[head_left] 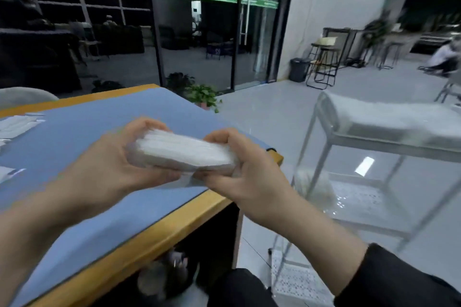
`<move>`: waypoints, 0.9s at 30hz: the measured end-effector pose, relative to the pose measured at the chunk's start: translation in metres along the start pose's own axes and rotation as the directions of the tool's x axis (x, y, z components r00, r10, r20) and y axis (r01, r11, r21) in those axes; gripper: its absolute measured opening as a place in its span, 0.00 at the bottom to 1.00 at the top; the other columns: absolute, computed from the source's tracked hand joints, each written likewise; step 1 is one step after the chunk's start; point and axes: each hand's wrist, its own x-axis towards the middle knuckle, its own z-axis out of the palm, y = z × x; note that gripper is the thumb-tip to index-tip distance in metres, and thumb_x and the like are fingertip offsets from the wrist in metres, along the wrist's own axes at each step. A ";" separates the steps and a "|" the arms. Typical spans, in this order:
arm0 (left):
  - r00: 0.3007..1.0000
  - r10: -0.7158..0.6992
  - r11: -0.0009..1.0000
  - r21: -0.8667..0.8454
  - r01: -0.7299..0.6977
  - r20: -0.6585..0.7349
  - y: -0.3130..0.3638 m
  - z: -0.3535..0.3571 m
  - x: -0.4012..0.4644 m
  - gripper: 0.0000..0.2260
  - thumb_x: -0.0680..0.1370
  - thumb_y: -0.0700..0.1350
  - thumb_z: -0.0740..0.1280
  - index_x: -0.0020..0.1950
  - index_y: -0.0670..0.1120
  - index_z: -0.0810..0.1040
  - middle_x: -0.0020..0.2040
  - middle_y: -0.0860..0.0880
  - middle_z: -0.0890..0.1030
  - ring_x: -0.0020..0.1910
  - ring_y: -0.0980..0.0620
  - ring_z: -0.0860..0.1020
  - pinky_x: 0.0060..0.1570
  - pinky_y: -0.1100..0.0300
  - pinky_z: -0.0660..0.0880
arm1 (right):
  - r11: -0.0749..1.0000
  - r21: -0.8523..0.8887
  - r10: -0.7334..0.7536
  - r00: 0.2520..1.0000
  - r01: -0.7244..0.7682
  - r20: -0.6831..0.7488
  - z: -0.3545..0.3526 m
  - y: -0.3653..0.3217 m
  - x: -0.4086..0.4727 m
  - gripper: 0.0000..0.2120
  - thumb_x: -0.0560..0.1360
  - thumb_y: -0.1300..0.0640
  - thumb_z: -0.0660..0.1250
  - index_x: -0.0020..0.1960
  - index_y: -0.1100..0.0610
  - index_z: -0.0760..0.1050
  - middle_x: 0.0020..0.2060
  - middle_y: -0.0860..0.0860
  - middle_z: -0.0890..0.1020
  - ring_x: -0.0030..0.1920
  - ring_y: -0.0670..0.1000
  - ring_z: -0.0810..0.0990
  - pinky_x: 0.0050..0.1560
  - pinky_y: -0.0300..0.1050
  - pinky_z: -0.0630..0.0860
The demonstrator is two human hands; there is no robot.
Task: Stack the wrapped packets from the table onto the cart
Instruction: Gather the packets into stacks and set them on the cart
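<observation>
A person's two bare hands hold one bundle of wrapped packets (183, 151) in the air, above the near right corner of a blue-topped surface (99, 117) with a wooden edge. The left hand (112, 157) has its grip curled round the bundle's left end, fingers over the top and thumb beneath; the right hand (239, 169) has its grip curled round the right end in the same way. The bundle is white, clear-wrapped, and lies roughly level, clear of the surface. A few more white packets (17, 124) lie at the surface's far left edge. To the right, well apart from the hands, stands a pale metal cart (324, 132), its top shelf already covered by a layer of white packets (389, 119); the view there is blurred, so their number cannot be told. The step in hand appears to be the carry from surface to cart. The next move likely calls for swinging the bundle right, keeping it level, and setting it squarely on the existing layer before loosening both hands.
</observation>
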 end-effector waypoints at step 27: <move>0.948 -0.191 0.969 -0.105 0.224 0.256 -0.003 0.379 0.064 0.08 0.77 0.50 0.73 0.55 0.56 0.80 0.48 0.61 0.83 0.51 0.62 0.80 0.45 0.74 0.74 | 0.532 -0.446 0.692 0.673 -0.720 -0.261 -0.254 0.195 -0.176 0.09 0.73 0.45 0.71 0.45 0.48 0.74 0.38 0.47 0.80 0.39 0.51 0.79 0.37 0.49 0.72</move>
